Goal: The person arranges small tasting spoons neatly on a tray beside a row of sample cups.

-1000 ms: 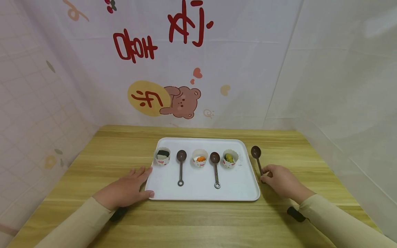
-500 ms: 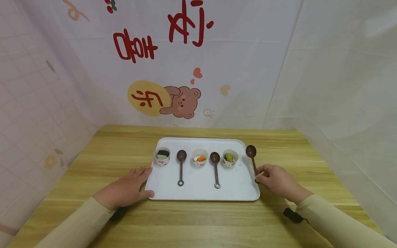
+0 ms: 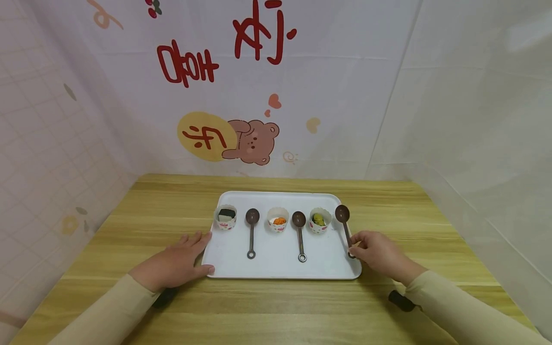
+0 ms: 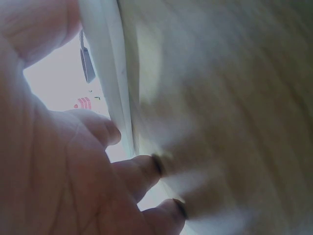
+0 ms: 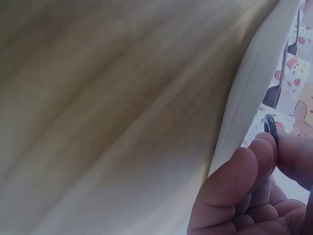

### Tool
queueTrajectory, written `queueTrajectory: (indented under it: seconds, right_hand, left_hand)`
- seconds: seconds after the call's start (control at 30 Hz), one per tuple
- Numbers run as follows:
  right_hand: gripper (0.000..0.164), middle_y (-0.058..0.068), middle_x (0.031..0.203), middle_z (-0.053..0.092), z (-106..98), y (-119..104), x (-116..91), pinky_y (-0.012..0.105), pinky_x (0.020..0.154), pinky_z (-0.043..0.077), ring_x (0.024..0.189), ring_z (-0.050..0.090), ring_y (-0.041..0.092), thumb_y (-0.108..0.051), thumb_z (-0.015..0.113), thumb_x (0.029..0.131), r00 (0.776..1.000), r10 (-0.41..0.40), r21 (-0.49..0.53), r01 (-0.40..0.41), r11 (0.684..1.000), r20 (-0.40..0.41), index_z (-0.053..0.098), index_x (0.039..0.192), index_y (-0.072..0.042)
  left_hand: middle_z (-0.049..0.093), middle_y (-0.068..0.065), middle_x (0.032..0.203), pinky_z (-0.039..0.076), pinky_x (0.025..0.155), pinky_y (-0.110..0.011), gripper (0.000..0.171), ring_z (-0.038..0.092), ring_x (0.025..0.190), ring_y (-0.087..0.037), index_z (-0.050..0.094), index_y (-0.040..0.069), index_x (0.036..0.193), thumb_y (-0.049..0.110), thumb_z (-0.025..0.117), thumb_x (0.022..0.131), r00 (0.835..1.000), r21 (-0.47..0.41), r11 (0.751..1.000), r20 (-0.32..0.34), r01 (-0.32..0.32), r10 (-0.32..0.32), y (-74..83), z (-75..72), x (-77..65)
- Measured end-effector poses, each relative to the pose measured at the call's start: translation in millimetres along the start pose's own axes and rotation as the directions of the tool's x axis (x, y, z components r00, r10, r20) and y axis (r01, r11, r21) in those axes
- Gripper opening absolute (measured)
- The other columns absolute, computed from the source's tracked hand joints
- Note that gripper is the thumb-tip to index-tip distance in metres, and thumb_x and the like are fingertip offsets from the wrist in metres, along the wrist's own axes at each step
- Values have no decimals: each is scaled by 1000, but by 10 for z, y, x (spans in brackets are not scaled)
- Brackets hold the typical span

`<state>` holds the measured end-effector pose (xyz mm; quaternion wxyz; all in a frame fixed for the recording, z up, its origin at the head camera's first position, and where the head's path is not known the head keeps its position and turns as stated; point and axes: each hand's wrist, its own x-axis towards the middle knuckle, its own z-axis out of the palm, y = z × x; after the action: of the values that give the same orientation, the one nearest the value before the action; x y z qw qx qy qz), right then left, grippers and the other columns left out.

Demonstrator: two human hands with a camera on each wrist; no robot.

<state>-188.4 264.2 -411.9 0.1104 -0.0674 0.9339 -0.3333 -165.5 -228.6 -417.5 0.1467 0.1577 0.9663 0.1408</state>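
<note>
Between thumb and fingers my right hand (image 3: 377,254) pinches the ringed handle end of a brown spoon (image 3: 342,214), whose bowl points away over the right edge of a white tray (image 3: 276,266). In the right wrist view the spoon's ring (image 5: 270,125) shows between the fingertips. My left hand (image 3: 174,266) rests spread on the tray's left edge, its fingers straight. On the tray, two more brown spoons (image 3: 252,216) (image 3: 299,219) lie between three paper cups: one with a black-and-white piece (image 3: 226,214), one with an orange piece (image 3: 279,221), one with a green piece (image 3: 318,219).
The tray lies on a wood-grain table (image 3: 276,306). A printed cloth (image 3: 345,96) with a bear and red characters hangs behind it, and pale cloth walls (image 3: 487,143) stand at both sides. Dark wrist devices (image 3: 401,301) hang below the sleeves.
My right hand has carried the spoon leftward from the table beside the tray to over the tray's right edge. The left hand and the other spoons and cups have stayed put.
</note>
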Motion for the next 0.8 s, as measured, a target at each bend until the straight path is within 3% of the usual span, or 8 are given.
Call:
queueTrajectory:
  seconds: [0.4, 0.8]
  right_hand:
    - [11, 2, 78, 68, 60, -39, 20, 26, 55, 46, 67, 57, 14, -10, 73, 94, 1000, 12, -36, -11, 999, 6, 71, 102, -2]
    - [11, 0, 81, 70, 77, -92, 60, 29, 61, 49, 72, 60, 13, -13, 76, 94, 1000, -3, -173, 4, 985, 7, 74, 100, -4]
  left_hand:
    - [31, -35, 166, 30, 113, -80, 99, 25, 149, -67, 32, 2, 165, 63, 67, 95, 1000, -7, 1000, 11, 5, -5, 13, -14, -4]
    - [30, -35, 166, 30, 114, -79, 98, 26, 149, -67, 31, 1, 164, 62, 66, 96, 1000, 3, 1000, 12, -1, 1, 14, -12, -3]
